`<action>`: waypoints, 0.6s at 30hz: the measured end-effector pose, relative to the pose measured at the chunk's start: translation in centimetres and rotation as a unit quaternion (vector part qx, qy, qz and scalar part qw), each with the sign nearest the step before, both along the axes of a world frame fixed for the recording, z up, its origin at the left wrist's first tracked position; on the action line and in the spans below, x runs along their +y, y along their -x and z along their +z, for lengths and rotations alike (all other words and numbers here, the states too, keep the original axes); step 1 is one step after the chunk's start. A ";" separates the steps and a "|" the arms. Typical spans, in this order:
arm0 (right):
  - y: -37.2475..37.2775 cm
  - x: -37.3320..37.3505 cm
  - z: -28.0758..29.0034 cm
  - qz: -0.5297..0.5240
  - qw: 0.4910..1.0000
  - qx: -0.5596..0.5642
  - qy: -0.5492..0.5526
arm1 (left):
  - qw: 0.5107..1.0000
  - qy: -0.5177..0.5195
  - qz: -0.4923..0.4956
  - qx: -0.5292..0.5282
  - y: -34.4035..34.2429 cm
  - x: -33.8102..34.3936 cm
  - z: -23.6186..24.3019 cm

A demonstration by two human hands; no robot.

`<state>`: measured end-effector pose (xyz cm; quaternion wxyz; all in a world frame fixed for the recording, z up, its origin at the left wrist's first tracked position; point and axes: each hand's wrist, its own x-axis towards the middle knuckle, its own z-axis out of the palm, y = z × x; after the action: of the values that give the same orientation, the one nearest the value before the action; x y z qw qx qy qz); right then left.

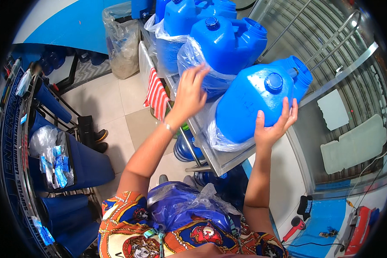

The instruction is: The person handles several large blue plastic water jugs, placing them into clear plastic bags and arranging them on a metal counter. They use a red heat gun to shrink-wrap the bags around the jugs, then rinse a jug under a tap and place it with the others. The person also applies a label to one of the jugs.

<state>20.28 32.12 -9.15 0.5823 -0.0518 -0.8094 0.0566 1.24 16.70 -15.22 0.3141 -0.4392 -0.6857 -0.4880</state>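
Note:
My right hand (pixel 275 124) grips a blue plastic jug (pixel 243 105) at its side, thumb and fingers spread against it. The jug leans at an angle on a steel table (pixel 230 159), clear plastic (pixel 217 139) bunched round its lower part. My left hand (pixel 191 90) is raised left of that jug, fingers extended and slightly curled, fingertips blurred in front of the plastic-wrapped jug (pixel 219 43) behind. Whether they touch its bag cannot be told.
More blue jugs (pixel 176 19) stand behind. A striped red cloth (pixel 157 96) hangs at the table's left. Dark blue bins (pixel 90 159) and black boots (pixel 92 133) line the left. Right are a ribbed metal shutter (pixel 348 86), a red heat gun (pixel 292 228) and cables.

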 end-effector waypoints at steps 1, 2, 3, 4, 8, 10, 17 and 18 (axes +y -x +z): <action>0.2 0.1 -0.3 -0.007 1.000 0.014 -0.009 | 0.999 0.000 0.005 0.034 1.8 0.6 1.0; 0.2 0.2 -0.5 -0.006 1.000 0.028 -0.010 | 0.998 -0.002 0.011 0.067 3.2 1.1 1.7; 0.3 0.3 -0.7 -0.014 0.999 0.024 -0.019 | 0.999 0.037 -0.020 0.008 4.3 1.3 1.7; 0.3 0.4 -0.8 -0.018 0.999 0.028 -0.024 | 0.995 0.076 -0.052 -0.050 5.3 1.6 1.3; 0.3 0.6 -1.1 -0.022 0.999 0.037 -0.031 | 0.977 0.198 -0.010 -0.084 7.2 1.6 -4.2; 0.4 0.6 -1.1 -0.023 0.999 0.041 -0.023 | 0.950 0.295 0.018 -0.102 7.1 0.8 -8.0; -0.4 -0.1 -1.4 -0.021 0.999 0.041 -0.015 | 0.985 0.148 0.075 -0.046 1.4 -0.7 -13.4; -0.5 -0.1 -1.5 -0.022 0.999 0.042 -0.016 | 0.986 0.147 0.062 -0.053 0.4 -1.2 -13.7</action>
<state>20.82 32.00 -10.61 0.6174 -0.0578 -0.7838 0.0328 0.84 15.51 -28.89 0.2386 -0.4108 -0.7916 -0.3844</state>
